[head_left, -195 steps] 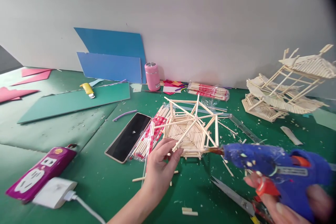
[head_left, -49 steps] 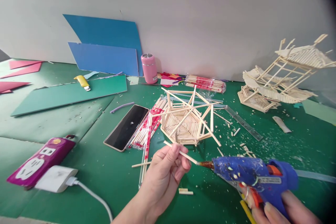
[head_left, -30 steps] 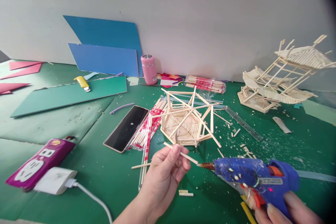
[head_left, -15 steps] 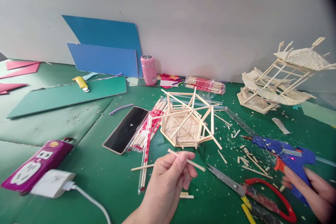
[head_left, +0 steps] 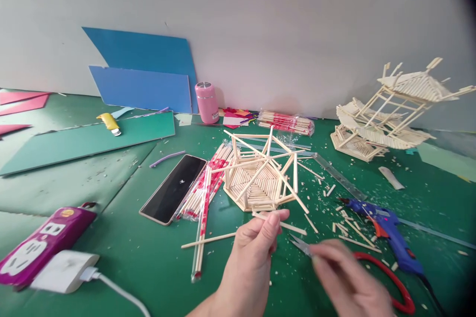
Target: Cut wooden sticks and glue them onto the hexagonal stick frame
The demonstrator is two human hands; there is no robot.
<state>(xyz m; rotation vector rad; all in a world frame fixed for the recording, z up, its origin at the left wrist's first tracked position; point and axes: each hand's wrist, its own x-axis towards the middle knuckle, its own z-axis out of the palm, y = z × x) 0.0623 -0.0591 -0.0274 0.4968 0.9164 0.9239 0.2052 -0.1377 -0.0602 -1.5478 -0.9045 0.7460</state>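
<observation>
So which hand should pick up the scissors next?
Probably the right hand: it is open and hovers right over the scissors. The left hand is busy pinching a stick.

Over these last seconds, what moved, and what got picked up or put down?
The right hand has let go of the blue glue gun, which now lies on the table to the right, and has swung back toward the scissors. The left hand still pinches the thin stick. The hexagonal stick frame is unchanged.
</observation>
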